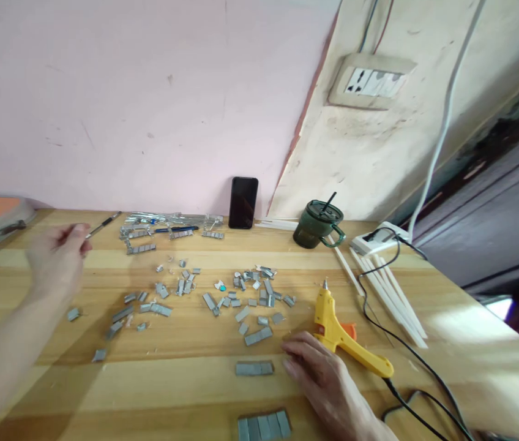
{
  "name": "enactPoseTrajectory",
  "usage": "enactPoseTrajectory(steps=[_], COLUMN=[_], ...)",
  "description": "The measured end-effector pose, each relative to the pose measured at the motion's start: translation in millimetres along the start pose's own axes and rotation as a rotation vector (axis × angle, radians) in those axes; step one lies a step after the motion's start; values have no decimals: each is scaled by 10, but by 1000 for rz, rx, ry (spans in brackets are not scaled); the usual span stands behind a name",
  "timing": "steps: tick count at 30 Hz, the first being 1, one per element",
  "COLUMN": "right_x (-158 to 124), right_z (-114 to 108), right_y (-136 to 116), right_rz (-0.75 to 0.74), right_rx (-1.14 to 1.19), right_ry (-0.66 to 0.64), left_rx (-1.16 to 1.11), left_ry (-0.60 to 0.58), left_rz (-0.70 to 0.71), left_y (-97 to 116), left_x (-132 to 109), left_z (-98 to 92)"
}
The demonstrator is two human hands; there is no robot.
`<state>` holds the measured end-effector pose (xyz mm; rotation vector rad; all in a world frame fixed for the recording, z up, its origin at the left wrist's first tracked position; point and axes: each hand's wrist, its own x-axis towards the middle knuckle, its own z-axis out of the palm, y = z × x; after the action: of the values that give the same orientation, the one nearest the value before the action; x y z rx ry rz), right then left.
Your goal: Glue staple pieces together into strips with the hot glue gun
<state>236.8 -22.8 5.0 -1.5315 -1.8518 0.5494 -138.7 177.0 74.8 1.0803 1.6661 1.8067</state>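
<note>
Grey strip [254, 368]: lay flat on the desk [172, 392] toward its near edge, just left of the right hand's fingertips; whether they touched it could not be told.
Right hand [321, 373]: rested palm down, fingers laid flat and close together, holding nothing.
Glue gun [342, 334]: lay on its side just beyond that hand, nozzle toward the far edge.
Left hand [57, 257]: was raised near the left edge, fingers drawn together at the end of a thin rod [103, 225].
Scattered grey pieces [223, 294]: were strewn across the middle.
Handling, as judged: the strip looked light, so a soft fingertip press should steady it, knuckles kept off the nozzle.
Hard to make out: the left hand was blurred, its grip on the rod unclear; a row of grey pieces [264, 425] was cut by the near edge.
</note>
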Motion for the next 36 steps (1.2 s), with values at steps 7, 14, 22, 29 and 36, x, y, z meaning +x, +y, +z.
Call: enactPoseTrajectory(steps=[7,14,22,29,36], right_x=[-18,-80,-49,-41,-32], right_z=[13,12,77,120,142], right_y=[-10,-26,-103,-76,-77], right_rz=[-25,-106,-114,-109,-111], right_rx=[-5,-96,-230,-216,-225], right_ry=[71,54,-58,-41,-34], left_rx=[429,522,695,770,747], left_ry=[-710,-1075,-1193,-1259,-1236], left_rz=[102,175,342,497,577], left_y=[156,-119,-173,-150,-153], left_x=[-1520,-2113,-2227,-2272,-2265], left_z=[-186,201,301,330,321])
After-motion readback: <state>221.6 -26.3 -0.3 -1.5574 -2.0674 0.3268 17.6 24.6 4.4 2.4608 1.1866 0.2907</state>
